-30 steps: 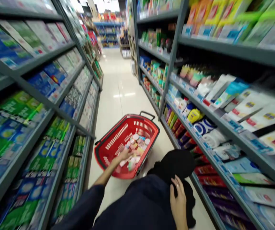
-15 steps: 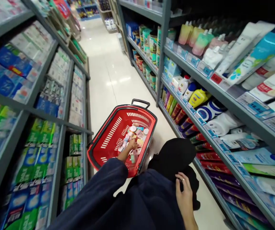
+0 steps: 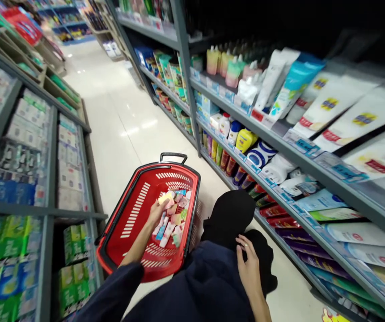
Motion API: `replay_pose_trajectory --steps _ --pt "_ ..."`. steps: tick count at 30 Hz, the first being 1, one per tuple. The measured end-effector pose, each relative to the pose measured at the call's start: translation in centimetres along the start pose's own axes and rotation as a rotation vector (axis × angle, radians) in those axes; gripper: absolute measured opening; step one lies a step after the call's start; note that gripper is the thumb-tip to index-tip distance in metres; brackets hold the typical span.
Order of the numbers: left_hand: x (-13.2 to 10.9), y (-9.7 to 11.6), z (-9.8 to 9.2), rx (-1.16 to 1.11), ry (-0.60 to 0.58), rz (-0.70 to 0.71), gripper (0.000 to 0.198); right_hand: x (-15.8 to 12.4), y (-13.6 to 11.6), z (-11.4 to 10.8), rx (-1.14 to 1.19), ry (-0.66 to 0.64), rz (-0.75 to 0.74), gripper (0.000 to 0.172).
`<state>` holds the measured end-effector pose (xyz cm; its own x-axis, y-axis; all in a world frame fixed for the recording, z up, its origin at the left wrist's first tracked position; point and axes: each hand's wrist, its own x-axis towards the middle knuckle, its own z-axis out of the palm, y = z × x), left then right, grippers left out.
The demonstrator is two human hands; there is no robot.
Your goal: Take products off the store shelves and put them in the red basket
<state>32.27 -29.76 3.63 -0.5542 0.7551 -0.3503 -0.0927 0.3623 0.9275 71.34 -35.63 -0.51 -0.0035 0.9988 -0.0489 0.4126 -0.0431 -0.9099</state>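
A red plastic shopping basket [image 3: 135, 181] with a black rim stands on the floor before me. My left hand [image 3: 158, 211] reaches inside it, fingers closed round a small pale-yellow and pink item [image 3: 166, 198] whose kind I cannot make out. Beneath and beside that hand lies a pile of small pastel packs and tubes [image 3: 168, 232], in pink, white, yellow and blue. On my black-clad leg rests my right hand [image 3: 248, 264], fingers loosely spread and holding nothing; a ring shows on one finger.
Shelves on the right [image 3: 279, 134] carry tubes, bottles and spouted pouches [image 3: 234, 71]. Boxed goods [image 3: 6, 250] fill the left shelves, close to the basket's side. Between them a pale tiled aisle floor [image 3: 121, 105] runs ahead. The basket's black handle [image 3: 174, 157] points up the aisle.
My left hand has shifted toward the far end of the pile and now lifts the yellow and pink item. My view has turned right. The right hand stays on my leg.
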Motion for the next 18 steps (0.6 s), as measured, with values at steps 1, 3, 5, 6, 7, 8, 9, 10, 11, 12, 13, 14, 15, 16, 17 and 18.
replay_pose_trajectory --steps 1,3,5,6,7,8,9,10,11,12,13,14,15,16,17,18 --pt "-0.3 0.9 -0.4 -0.05 -0.01 0.015 0.053 0.3 -0.5 -0.1 0.038 0.003 0.009 0.042" --pt "-2.1 2.8 -0.2 -0.137 -0.088 0.067 0.061 0.8 -2.4 -0.3 0.155 -0.024 0.049 0.047" --pt "-5.1 4.6 1.4 -0.177 -0.216 0.127 0.059 1.2 -5.3 -0.7 0.307 -0.082 0.093 0.051" --pt "-7.0 5.3 2.7 -0.168 -0.289 0.16 0.056 1.2 -7.0 -1.1 0.382 -0.106 0.097 0.053" --pt "-9.0 6.0 4.2 -0.141 -0.366 0.197 0.053 1.2 -8.8 -1.5 0.449 -0.122 0.083 0.055" --pt "-10.9 6.4 5.7 -0.106 -0.452 0.235 0.05 1.1 -10.5 -2.0 0.501 -0.129 0.056 0.056" --pt "-12.8 6.7 7.0 -0.061 -0.539 0.273 0.048 1.0 -12.0 -2.4 0.535 -0.131 0.02 0.055" --pt "-14.6 6.9 8.1 -0.012 -0.609 0.308 0.046 0.7 -13.2 -2.9 0.552 -0.138 -0.017 0.053" --pt "-16.0 7.0 8.7 0.036 -0.666 0.338 0.046 0.4 -14.2 -3.2 0.556 -0.15 -0.046 0.049" --pt "-17.0 6.9 8.8 0.076 -0.707 0.363 0.046 0.0 -14.8 -3.4 0.554 -0.164 -0.065 0.045" --pt "-17.7 6.7 8.4 0.1 -0.723 0.387 0.046 -0.4 -15.3 -3.4 0.55 -0.17 -0.075 0.043" --pt "-17.8 6.4 7.3 0.126 -0.7 0.422 0.046 -0.6 -15.5 -3.2 0.55 -0.17 -0.079 0.042" --pt "-17.6 6.1 5.6 0.186 -0.601 0.466 0.045 -0.8 -15.7 -2.9 0.554 -0.17 -0.077 0.043" --pt "-17.2 5.5 3.3 0.276 -0.426 0.5 0.045 -0.8 -15.8 -2.5 0.562 -0.173 -0.074 0.045" --pt "-16.5 4.9 0.5 0.382 -0.194 0.514 0.046 -0.7 -15.9 -1.9 0.568 -0.18 -0.072 0.046" --pt "-15.9 4.0 -2.6 0.517 0.108 0.494 0.048 -0.6 -16.1 -1.3 0.57 -0.197 -0.075 0.047"
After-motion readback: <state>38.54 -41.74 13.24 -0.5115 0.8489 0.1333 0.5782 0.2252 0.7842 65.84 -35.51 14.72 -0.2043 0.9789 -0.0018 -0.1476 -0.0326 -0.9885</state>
